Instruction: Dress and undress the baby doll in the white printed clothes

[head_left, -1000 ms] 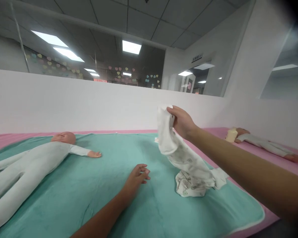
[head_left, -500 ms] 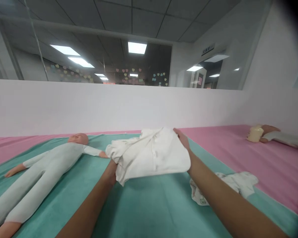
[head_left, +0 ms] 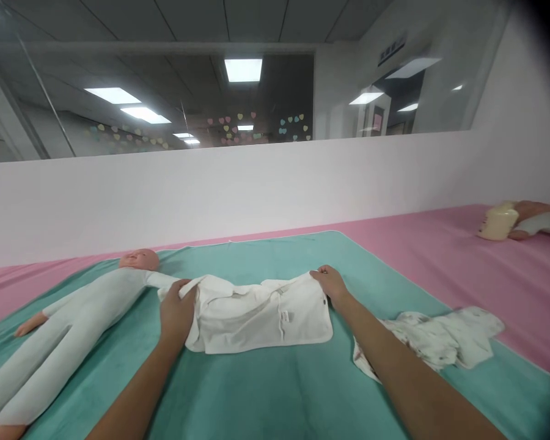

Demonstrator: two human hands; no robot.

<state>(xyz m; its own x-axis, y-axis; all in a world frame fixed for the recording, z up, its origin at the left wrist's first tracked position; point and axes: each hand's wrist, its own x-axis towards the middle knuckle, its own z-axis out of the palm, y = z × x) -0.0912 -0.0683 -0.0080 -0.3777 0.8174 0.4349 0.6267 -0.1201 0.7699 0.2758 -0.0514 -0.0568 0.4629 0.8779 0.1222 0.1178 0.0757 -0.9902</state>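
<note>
Left hand and right hand pinched, it seemed, opposite ends of the white baby garment, lying crosswise, the left nearer the infant doll.

Worn on the person's head, the one camera looks forward and down, close above the left hand and right hand, across a teal mat toward a white wall.

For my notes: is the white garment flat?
Mostly: the white garment lies spread on the teal mat, rumpled near the left hand.
</note>
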